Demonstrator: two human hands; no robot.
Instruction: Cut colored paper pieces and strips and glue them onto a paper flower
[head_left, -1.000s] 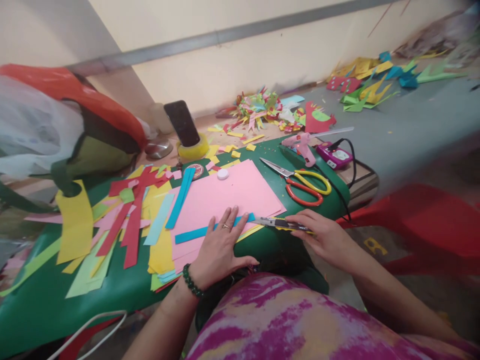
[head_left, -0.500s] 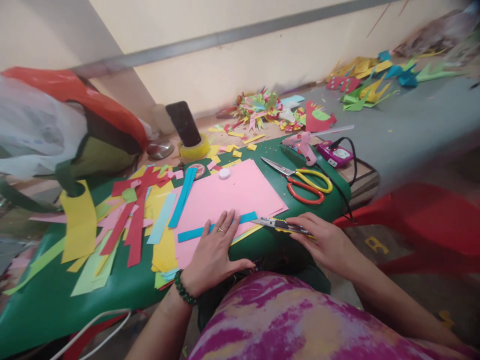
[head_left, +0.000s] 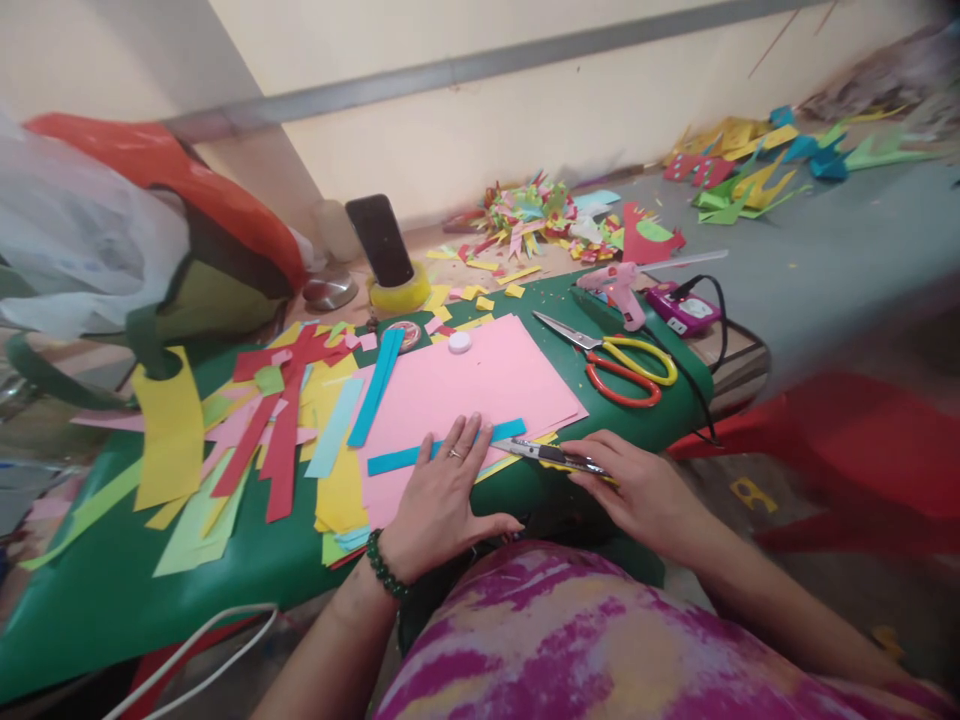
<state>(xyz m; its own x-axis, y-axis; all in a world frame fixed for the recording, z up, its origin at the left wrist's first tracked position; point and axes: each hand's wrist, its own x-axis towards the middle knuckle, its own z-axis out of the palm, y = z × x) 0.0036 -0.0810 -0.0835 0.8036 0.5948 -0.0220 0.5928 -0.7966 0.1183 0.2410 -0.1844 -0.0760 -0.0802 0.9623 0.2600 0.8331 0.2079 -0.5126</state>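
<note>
My left hand (head_left: 450,490) lies flat with fingers spread, pressing a blue paper strip (head_left: 391,460) onto a stack of pink paper (head_left: 517,375). In my right hand (head_left: 626,485) is a utility knife (head_left: 551,454), its blade pointing left at the lower edge of the pink paper, just below the strip's right end. Whether the blade touches the strip I cannot tell. Two more blue strips (head_left: 377,390) and a pale blue strip (head_left: 334,428) lie at the stack's left side. A small white round cap (head_left: 459,342) rests near its top edge.
Scissors (head_left: 622,368) with red and yellow handles lie right of the paper, below a pink glue gun (head_left: 621,290) and a purple power socket (head_left: 682,308). A phone (head_left: 381,240) leans on a tape roll (head_left: 397,290). Red and yellow paper pieces (head_left: 283,450) cover the left.
The knife has shifted slightly left relative to the paper, its tip now nearer my left fingers. The whole view has moved a little; my left hand keeps its place on the strip.
</note>
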